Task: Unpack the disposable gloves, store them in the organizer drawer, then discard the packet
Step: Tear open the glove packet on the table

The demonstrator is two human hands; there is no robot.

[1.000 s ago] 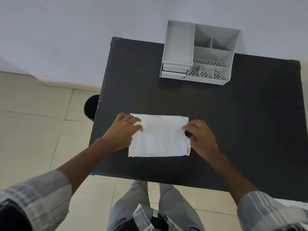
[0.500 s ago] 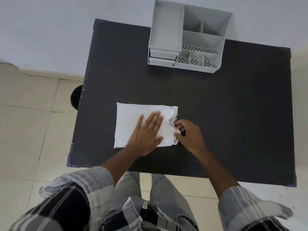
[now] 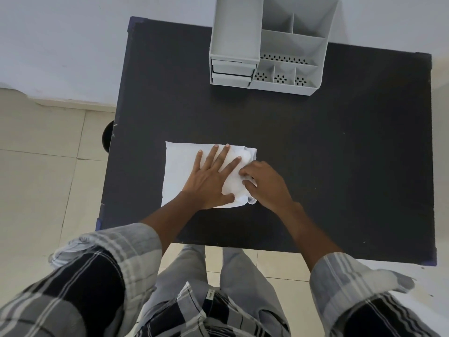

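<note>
Glove packet (image 3: 180,171) lies on the near part of the black table (image 3: 340,166), now pinned under a flat, spread left hand (image 3: 211,181) that pinched its edge a second ago; right hand (image 3: 263,183) pinches the crumpled open end, unpacking barely begun, organizer (image 3: 267,45) untouched.

1. A black table (image 3: 315,147) stands against a pale wall (image 3: 73,45).
2. The floor (image 3: 36,190) is cream tile with thin grout lines.
3. A light skirting (image 3: 73,104) runs along the wall's foot.
4. A round dark object (image 3: 107,136) shows beside the table's left edge.
5. The light is soft and even.
</note>
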